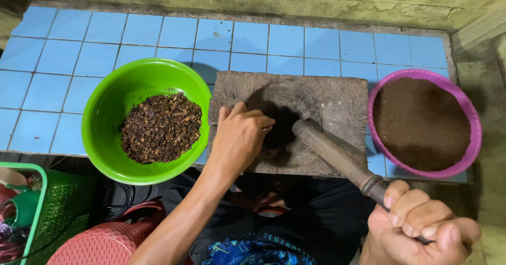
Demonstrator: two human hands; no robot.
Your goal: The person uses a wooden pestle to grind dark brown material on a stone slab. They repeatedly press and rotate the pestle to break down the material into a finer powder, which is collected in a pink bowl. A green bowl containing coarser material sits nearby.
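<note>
Grinding appears paused: the right hand grips the wooden pestle, its tip resting in the stone mortar, while the left hand, fingers curled loosely, touches the dark grounds there, likely gathering them before more pounding.

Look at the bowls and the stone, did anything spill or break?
Nothing stands out. The dark coarse bits stay inside the green bowl, and the fine brown powder stays inside the purple bowl. The stone mortar looks whole. The left hand reaches into its hollow, and the right hand grips the pestle.
</note>
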